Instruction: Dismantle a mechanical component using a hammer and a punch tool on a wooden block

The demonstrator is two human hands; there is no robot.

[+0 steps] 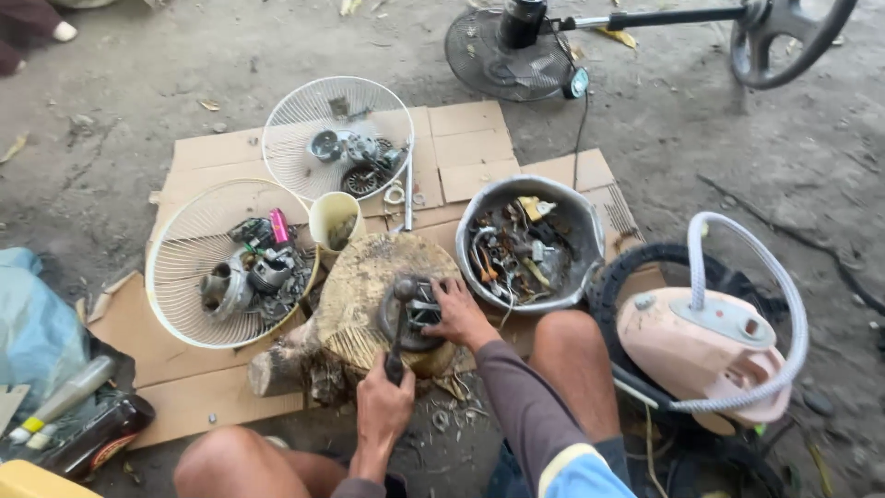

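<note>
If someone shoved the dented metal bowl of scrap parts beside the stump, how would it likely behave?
The metal bowl looks heavy for its size, being heaped with metal scrap. Its rounded, dented body may rock or tip rather than slide cleanly on the cardboard. Loose pieces would probably shift and rattle.

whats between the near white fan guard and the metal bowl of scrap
In the head view, a wood stump lies between the fan guard and the metal bowl.

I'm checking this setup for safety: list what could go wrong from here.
1. The right hand steadies the metal part right beside the hammer head that the left hand holds; a miss could hit fingers.
2. The part rests loose on an uneven wood stump and might slip or jump off.
3. Bare knees sit close; fragments could strike them.
</note>
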